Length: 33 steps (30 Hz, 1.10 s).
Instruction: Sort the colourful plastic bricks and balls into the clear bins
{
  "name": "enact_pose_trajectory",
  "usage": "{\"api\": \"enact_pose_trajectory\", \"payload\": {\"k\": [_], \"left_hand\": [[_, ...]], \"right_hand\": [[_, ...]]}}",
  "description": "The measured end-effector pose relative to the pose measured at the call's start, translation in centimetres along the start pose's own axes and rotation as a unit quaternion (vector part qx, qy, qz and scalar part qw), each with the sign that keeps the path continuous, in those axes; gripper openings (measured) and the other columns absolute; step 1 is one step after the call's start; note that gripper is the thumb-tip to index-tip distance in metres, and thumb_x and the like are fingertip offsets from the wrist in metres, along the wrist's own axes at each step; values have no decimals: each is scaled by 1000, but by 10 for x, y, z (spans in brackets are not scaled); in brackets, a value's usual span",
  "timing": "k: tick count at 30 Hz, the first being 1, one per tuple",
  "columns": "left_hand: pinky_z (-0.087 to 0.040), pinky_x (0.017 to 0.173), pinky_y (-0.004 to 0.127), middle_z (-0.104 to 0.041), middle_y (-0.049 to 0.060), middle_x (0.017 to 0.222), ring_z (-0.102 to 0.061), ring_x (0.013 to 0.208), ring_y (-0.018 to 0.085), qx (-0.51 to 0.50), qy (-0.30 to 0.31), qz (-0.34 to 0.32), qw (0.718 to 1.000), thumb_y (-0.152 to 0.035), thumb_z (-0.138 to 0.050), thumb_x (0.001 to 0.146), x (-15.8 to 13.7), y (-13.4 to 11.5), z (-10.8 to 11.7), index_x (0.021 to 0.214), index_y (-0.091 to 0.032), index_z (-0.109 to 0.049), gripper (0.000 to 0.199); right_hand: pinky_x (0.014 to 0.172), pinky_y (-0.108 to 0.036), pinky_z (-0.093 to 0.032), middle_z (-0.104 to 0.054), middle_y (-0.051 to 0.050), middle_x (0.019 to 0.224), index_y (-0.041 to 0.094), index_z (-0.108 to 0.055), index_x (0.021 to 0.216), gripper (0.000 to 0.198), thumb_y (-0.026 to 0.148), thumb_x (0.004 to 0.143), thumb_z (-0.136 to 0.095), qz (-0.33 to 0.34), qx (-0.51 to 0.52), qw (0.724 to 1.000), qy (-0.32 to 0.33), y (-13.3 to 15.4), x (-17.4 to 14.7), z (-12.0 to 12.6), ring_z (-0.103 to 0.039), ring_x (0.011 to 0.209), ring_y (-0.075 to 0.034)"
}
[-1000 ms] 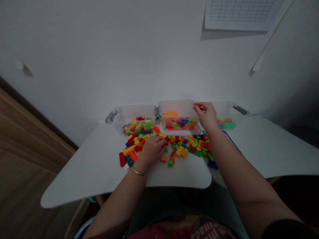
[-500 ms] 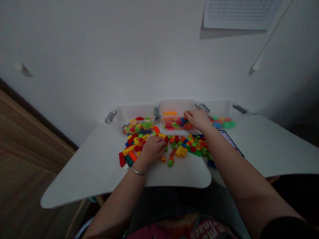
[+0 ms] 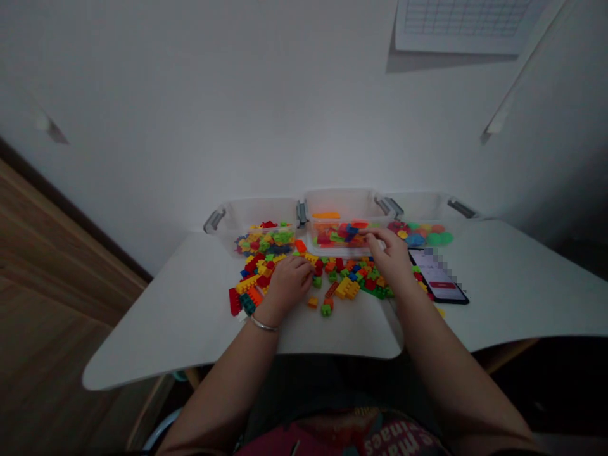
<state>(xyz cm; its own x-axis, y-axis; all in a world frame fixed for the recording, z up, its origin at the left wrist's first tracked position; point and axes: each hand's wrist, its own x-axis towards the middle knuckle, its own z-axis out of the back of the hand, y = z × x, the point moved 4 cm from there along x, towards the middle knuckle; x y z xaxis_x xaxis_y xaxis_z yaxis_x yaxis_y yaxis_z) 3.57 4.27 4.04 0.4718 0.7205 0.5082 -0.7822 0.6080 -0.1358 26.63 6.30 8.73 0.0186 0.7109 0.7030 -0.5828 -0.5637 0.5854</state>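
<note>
A pile of toy building bricks [image 3: 349, 289] in red, yellow, green, orange and blue spreads over the white table. My left hand [image 3: 291, 282], with a silver bangle at the wrist, lies low on the left half of the pile. Its fingers are curled together beside a red brick and a green brick [image 3: 316, 281]; whatever they grip is hidden. Just in front of the middle clear box [image 3: 349, 197], my right hand [image 3: 387, 253] hovers over the pile's right side. Its index finger is stretched out, the thumb is apart, and nothing shows between them.
A left clear box [image 3: 256, 208] holds several small colourful pieces, and a right clear box [image 3: 422, 202] holds round ones. Flat coloured pieces lie in the middle box. A phone [image 3: 439, 278] with a lit screen rests right of the bricks. The wall [image 3: 237, 114] rises behind the boxes.
My right hand has drawn back from above the middle box toward the pile, uncovering more of the phone. The left hand stays nearly in place.
</note>
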Motion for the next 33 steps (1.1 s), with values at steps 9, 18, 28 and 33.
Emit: {"api": "enact_pose_trajectory", "payload": {"k": [9,18,28,33], "left_hand": [[-48,90,40,-70,7,95,-60,94,23,1,35,8,999,-16,-57,85,5,-6,-2,89,-18,-69,13],[-48,90,41,-70,7,97,-60,96,24,-6,47,-12,999,-18,-62,83,4,-10,-2,92,-19,-71,13],[-46,93,44,-69,7,104,-59,102,25,9,64,-24,998,-22,-69,79,1,-3,-14,99,-20,-69,20],[-46,92,43,-68,7,101,-58,101,25,25,66,-24,997,-21,-68,79,2,-5,-15,97,-20,-67,18]], "right_hand": [[98,-45,-41,-69,-9,115,20,-66,113,33,31,82,-62,46,-192,956,219,8,-58,-54,-59,106,-28],[97,-42,-38,-69,-9,101,19,-69,104,28,34,81,-64,73,-253,944,198,12,-65,-57,-55,98,-28],[94,-41,-38,-69,-8,96,21,-69,97,22,36,83,-64,85,-251,945,192,16,-63,-63,-53,97,-26],[98,-41,-38,-70,-5,96,21,-68,94,17,30,80,-70,97,-194,948,234,19,-63,-70,-54,98,-25]]}}
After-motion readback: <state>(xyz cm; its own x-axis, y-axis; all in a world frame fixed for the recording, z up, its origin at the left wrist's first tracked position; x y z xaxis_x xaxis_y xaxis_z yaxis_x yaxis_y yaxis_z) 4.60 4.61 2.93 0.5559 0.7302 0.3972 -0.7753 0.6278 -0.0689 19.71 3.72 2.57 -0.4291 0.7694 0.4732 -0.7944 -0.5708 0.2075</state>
